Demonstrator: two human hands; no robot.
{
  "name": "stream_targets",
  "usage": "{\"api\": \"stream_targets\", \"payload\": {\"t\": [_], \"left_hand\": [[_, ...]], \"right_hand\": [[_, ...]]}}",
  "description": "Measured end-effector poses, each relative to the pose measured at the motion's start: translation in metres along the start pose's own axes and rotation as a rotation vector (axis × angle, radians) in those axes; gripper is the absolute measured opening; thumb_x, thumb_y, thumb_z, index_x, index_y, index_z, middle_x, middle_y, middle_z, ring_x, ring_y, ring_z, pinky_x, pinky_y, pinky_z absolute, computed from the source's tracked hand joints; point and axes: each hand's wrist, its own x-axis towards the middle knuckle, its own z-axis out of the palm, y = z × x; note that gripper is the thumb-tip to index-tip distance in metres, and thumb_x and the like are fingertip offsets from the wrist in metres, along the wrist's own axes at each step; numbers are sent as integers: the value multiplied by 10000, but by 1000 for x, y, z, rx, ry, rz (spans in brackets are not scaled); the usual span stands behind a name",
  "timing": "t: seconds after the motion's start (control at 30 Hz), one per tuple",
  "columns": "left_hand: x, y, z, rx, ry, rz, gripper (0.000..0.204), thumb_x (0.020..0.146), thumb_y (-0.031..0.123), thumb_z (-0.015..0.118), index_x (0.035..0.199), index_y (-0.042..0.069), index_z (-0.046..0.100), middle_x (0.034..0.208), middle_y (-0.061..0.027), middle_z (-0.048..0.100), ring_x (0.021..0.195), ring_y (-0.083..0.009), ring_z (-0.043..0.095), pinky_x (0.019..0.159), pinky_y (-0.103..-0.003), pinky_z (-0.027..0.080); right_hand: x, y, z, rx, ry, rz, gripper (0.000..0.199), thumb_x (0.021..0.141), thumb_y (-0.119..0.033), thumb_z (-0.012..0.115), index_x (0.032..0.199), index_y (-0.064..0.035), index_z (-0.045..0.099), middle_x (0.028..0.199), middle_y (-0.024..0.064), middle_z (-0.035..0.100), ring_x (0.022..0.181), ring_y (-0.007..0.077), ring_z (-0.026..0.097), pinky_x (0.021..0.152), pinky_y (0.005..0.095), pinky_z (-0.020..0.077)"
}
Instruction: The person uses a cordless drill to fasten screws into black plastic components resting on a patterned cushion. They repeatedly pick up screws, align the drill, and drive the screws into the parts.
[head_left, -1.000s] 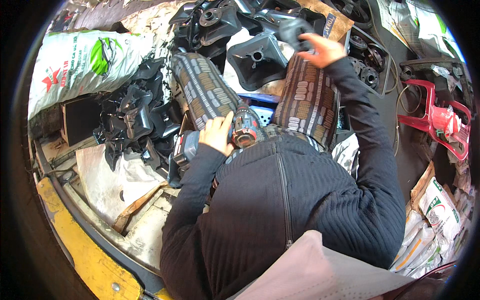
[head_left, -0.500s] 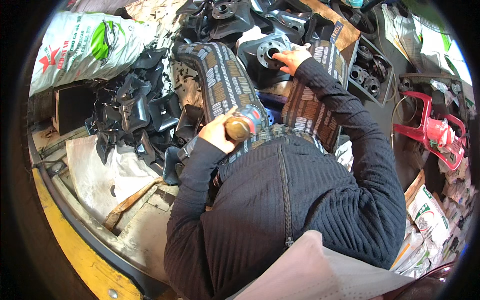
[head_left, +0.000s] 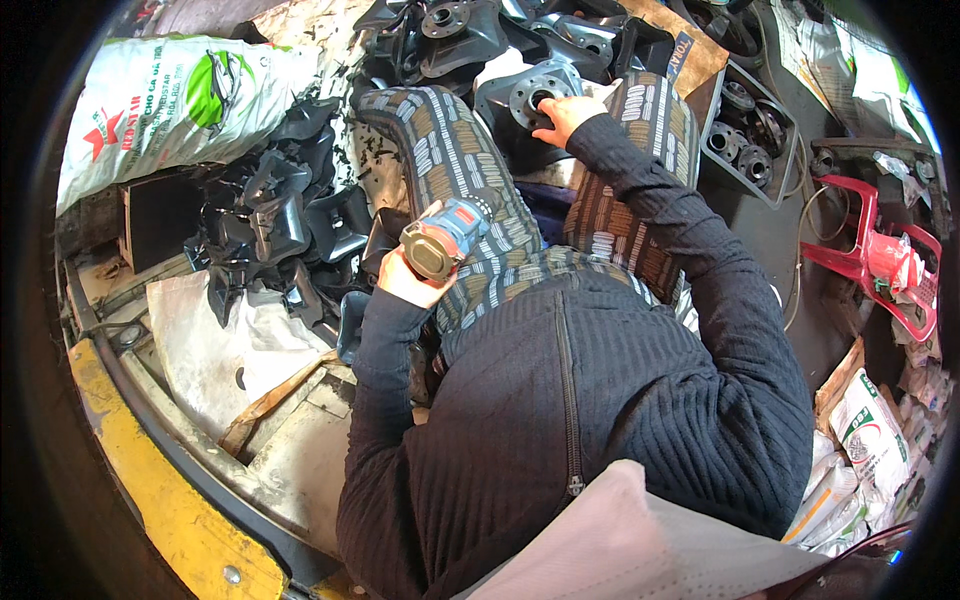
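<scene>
A blue cordless drill with a bronze-coloured end is gripped in my left hand, above my left thigh. My hand and wrist hide its handle. Between my knees sits a dark metal part with a flat silver flange, ringed with small holes around a central bore. My right hand reaches over my right thigh to it. Its bent fingers and thumb close at the right edge of the bore. Whether a small piece is between the fingertips cannot be seen.
Black formed metal parts lie heaped on the left, with more flanged parts beyond my knees. A grey bin of round hubs stands at the right, near a red plastic chair. A white sack rests far left.
The drill in my left hand has swung back toward my body and left, turning its end upward. My right hand has shifted slightly left at the flange, its fingers more bent.
</scene>
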Motion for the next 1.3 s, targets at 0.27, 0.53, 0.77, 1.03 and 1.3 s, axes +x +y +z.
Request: {"api": "stream_targets", "payload": {"t": [0.27, 0.53, 0.77, 1.03, 1.3], "left_hand": [[12, 22, -33, -139, -105, -13, 651, 665, 135, 753, 1216, -14, 438, 1102, -163, 587, 999, -220, 599, 854, -329, 475], [25, 66, -40, -362, -47, -66, 339, 708, 107, 749, 998, 25, 595, 887, -50, 634, 786, -167, 612, 711, -297, 488], [52, 67, -23, -649, -466, 36, 370, 877, -7, 398, 1236, -55, 324, 1176, -246, 486, 1037, -339, 543, 905, -517, 471], [52, 89, -22, 3, -275, 107, 506, 714, -1, 689, 1157, -35, 449, 1091, -164, 581, 955, -224, 604, 831, -377, 525], [51, 93, -26, -79, -233, 84, 442, 695, 76, 740, 1074, -31, 538, 1007, -132, 631, 910, -215, 628, 804, -354, 522]], "right_hand": [[-1, 8, 6, 62, -1, -24, 377, 759, -349, 635, 1013, -82, 557, 793, 142, 641, 774, 314, 623, 661, 405, 493], [-32, 7, -6, 2500, 45, 422, 303, 876, -110, 475, 1149, 18, 502, 1013, 107, 605, 915, 264, 604, 732, 379, 523], [-63, -11, 5, 2843, 24, 52, 374, 916, -111, 449, 1273, -5, 404, 1320, 141, 435, 1241, 262, 408, 994, 399, 371], [-68, -13, 10, 2694, -44, 217, 362, 900, -159, 526, 1229, -23, 457, 1147, 93, 572, 956, 135, 597, 766, 247, 513], [-78, -8, 2, 2436, -169, 380, 425, 896, -294, 546, 1205, -8, 480, 732, -44, 498, 470, 4, 317, 391, 150, 266]]}}
